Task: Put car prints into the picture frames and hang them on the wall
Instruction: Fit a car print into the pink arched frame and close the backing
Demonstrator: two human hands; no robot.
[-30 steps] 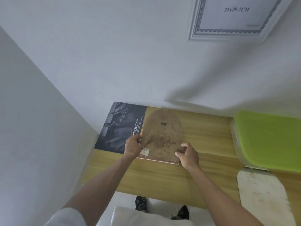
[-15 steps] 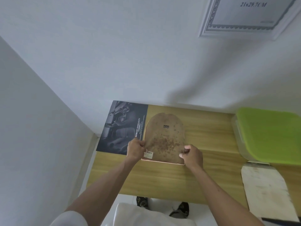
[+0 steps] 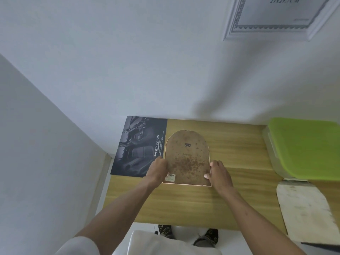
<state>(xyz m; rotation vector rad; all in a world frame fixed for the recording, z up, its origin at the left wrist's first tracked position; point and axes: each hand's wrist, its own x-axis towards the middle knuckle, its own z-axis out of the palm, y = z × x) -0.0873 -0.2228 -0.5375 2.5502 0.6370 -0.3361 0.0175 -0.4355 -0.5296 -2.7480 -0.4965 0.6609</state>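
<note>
Head view: green-lidded container (image 3: 303, 148), shut.

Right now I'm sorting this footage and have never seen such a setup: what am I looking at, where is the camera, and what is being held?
There is no machine here. A person wears one wide-angle camera on the head, looking forward and down, so the arms reach in from below.

Both hands grip an arch-shaped picture frame lying back side up on the wooden table: the left hand on its left edge, the right hand on its right edge.

Beside the frame, partly under it, lies a dark car print. To the right sit a green-lidded box and a pale arch-shaped board. A white rectangular frame hangs on the wall.
</note>
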